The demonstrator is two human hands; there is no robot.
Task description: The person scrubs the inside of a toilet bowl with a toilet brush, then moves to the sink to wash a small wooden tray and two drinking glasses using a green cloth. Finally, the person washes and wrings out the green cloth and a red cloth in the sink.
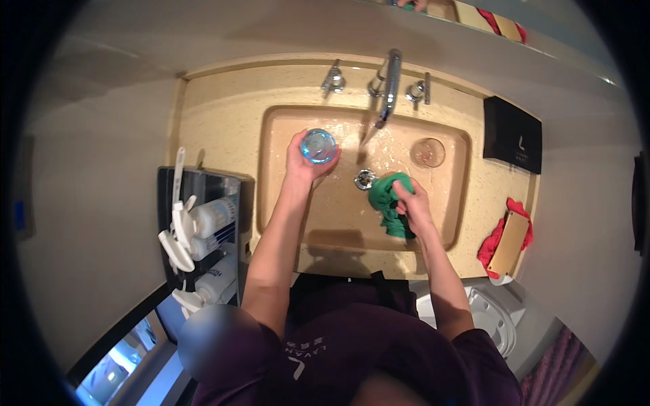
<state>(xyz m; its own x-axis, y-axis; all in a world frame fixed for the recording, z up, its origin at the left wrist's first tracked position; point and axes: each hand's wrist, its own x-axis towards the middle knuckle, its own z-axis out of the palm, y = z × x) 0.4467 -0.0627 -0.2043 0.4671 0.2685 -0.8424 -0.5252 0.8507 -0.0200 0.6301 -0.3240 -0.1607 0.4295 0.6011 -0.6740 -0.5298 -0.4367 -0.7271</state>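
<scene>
Over the left part of the rectangular sink basin point(335, 243), my left hand point(304, 160) grips a clear drinking glass point(318, 146) with bluish glints on its rim. My right hand point(414, 203) is closed on a bunched green cloth point(388, 200), whose lower end hangs over the basin floor. The cloth is just right of the metal drain point(364, 179). A second clear glass point(430, 153) rests in the basin's right part, apart from both hands.
A chrome faucet point(391, 86) arches over the basin between two handles. White spray bottles point(208, 221) stand in a dark caddy at left. On the right counter are a black box point(513, 134) and a tan rectangular object point(509, 244) on a red cloth point(491, 254).
</scene>
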